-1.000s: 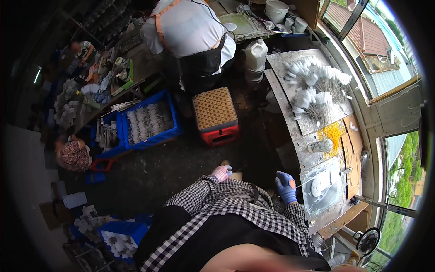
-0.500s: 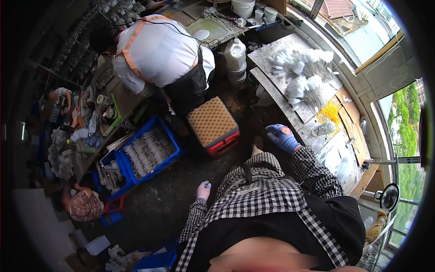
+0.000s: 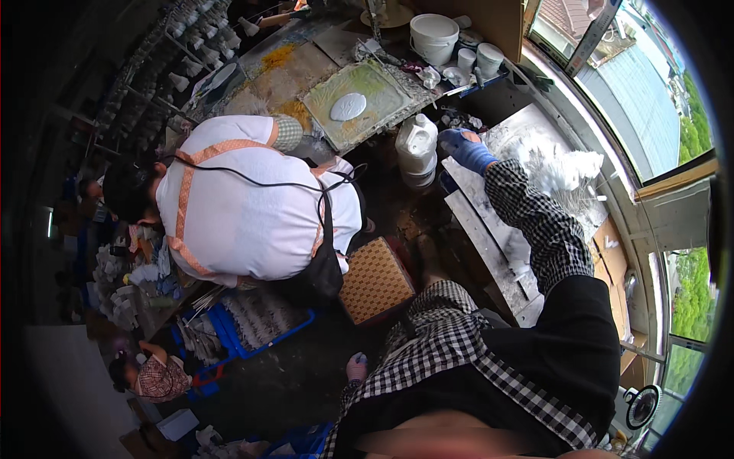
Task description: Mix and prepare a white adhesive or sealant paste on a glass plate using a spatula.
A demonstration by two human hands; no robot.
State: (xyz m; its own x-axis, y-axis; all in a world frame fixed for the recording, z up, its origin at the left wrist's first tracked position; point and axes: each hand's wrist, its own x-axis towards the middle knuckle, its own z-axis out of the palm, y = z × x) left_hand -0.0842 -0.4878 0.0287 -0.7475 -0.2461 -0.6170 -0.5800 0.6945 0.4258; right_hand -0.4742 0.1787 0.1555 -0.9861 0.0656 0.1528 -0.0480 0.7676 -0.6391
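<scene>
My right hand (image 3: 468, 150), in a blue glove with a worn pinkish patch, reaches forward over the near-left corner of a worktable. Its fingers are stretched out and nothing shows in them. Just left of the fingertips stands a white plastic jug (image 3: 418, 138), apart from the hand, on top of another pale container. Low at my side hangs my left hand (image 3: 356, 367) in a pink glove with bluish fingertips; it is small in view, its fingers look loose and no object shows in it. White bristly bundles (image 3: 562, 172) lie on the worktable (image 3: 489, 249) beside my right forearm.
A co-worker (image 3: 245, 199) in a white shirt bends over at the left. Near them are a patterned stool (image 3: 376, 281) and blue crates (image 3: 279, 336) of grey-white pieces. Ahead, a bench holds a stained board (image 3: 375, 96) and a white bucket (image 3: 433, 40). Windows line the right.
I have moved forward toward the bench, and my right hand has reached farther ahead, near the white jug. The co-worker in white appears closer and lower in view. My left hand still hangs down.
</scene>
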